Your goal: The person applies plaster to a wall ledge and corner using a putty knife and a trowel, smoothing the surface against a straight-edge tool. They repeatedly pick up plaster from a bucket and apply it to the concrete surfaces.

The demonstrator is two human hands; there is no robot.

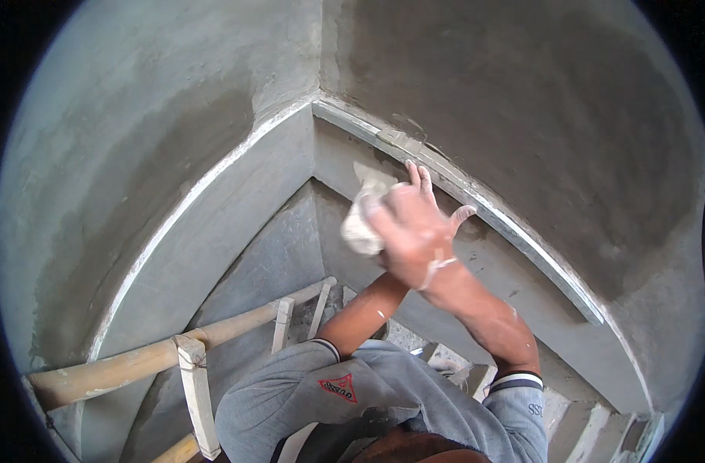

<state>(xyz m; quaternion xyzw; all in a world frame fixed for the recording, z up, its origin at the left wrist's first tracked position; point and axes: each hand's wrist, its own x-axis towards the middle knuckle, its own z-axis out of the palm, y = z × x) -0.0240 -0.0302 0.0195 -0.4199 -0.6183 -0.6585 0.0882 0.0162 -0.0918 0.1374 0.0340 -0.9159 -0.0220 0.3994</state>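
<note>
My right hand (408, 224), blurred by motion, is closed around a small plaster-smeared trowel (374, 179) with a flat, pale blade. A whitish lump (359, 230) shows beside that fist; whether it is plaster or part of the tool I cannot tell. My left arm crosses beneath the right one, so most of the left hand (424, 182) is hidden. Its stretched fingers and spread thumb rest at the lower edge of a long grey metal straightedge (534, 251). This bar lies along the right-hand ledge, starting near the corner. Wet grey plaster (400, 140) sits on the ledge by the fingertips.
Two grey plastered walls meet at a corner, with dark damp patches (515, 131). A white-edged ledge (167, 220) curves along the left wall. Lower left, a bamboo pole (128, 369) is tied to a wooden upright (196, 393). Rubble and boards (445, 359) lie below my arms.
</note>
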